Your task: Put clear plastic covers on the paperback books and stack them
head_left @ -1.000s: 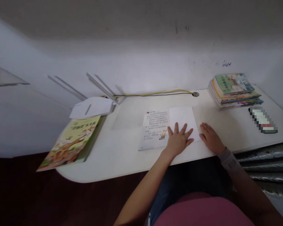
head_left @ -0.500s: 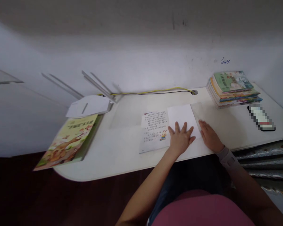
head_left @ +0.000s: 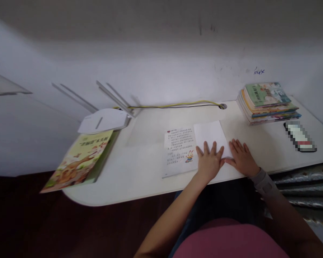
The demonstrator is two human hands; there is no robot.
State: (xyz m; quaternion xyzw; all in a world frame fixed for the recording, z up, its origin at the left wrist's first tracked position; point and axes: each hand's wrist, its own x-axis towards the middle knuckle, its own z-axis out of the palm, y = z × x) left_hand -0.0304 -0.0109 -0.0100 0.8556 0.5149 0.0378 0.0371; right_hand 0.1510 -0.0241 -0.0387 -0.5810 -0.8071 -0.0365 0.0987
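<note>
An open booklet lies flat on the white desk in front of me. Its left page carries printed lines and a small cartoon rabbit. A blank white page makes up the right side. Fingers spread, my left hand presses palm down on the lower part of that blank page and holds nothing. My right hand, with a grey band on its wrist, lies open along the page's right edge. Its thumb reaches in close to my left thumb; whether the two touch, I cannot tell.
A stack of books and a phone are on the right of the desk. At the left, a white router with antennas sits behind a green picture book overhanging the edge. Cables run along the wall.
My right hand has shifted left and spread its fingers, thumb now near my left hand. A pale translucent strip beside the blank page no longer shows. My left hand stays on the page.
</note>
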